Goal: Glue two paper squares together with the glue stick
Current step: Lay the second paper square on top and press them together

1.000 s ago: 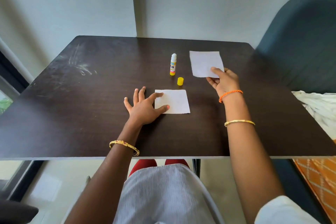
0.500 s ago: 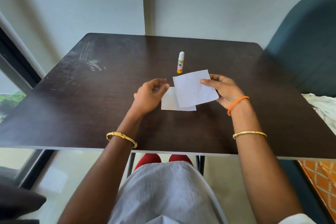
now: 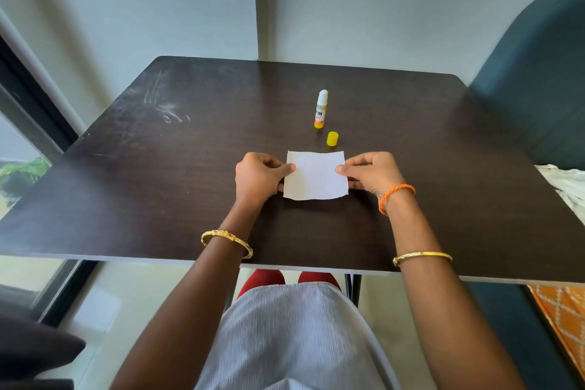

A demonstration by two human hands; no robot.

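Observation:
A white paper square (image 3: 315, 175) lies at the middle of the dark table (image 3: 158, 187); it covers the second square, which I cannot see. My left hand (image 3: 258, 177) pinches its left edge, thumb on top. On the opposite edge my right hand (image 3: 368, 173) grips the same way. Behind the paper the glue stick (image 3: 321, 109) stands upright and uncapped. Its yellow cap (image 3: 332, 138) sits on the table just in front of it.
A dark green chair (image 3: 538, 79) stands at the table's right side, with white cloth (image 3: 566, 184) beside it. A grey wall runs behind the table and a window frame (image 3: 28, 104) is at the left. The table's front edge is near my lap.
My right hand carried the far paper square from the back right over the near square and laid it on top. My left hand shifted from pressing flat to pinching the left edge.

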